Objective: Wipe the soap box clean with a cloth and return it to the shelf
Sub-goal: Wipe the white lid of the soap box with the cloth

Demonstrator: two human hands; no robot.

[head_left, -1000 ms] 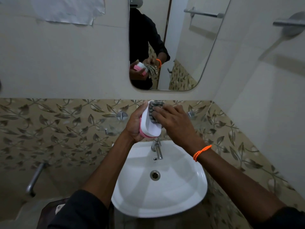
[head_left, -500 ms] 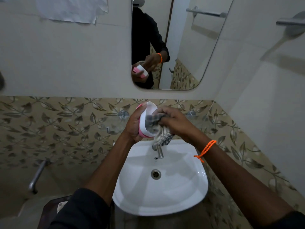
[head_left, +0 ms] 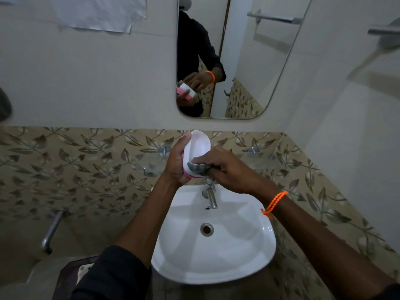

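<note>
Left hand [head_left: 176, 163] grips soap box [head_left: 198, 148] from behind, fingers curled round its pink-edged back, box held tilted on end above tap [head_left: 208, 193] and white basin [head_left: 249, 260]. Right hand [head_left: 227, 169] clutches bunched cloth [head_left: 198, 166], fingers curled, cloth pressed inside lower end of white box. Orange cord bracelet [head_left: 273, 204] on right wrist. Mirror [head_left: 249, 61] above reflects both hands and box. Glass shelf [head_left: 270, 158] on leaf-patterned tiles behind hands.

Hands and soap box above the sink, mirror behind

The left hand [head_left: 176, 164] holds the soap box [head_left: 195, 152] upright over the tap [head_left: 210, 194]; the right hand [head_left: 227, 169] presses a cloth [head_left: 198, 167] inside it. The sink [head_left: 249, 256] lies below, the mirror [head_left: 249, 61] on the wall above.
</note>
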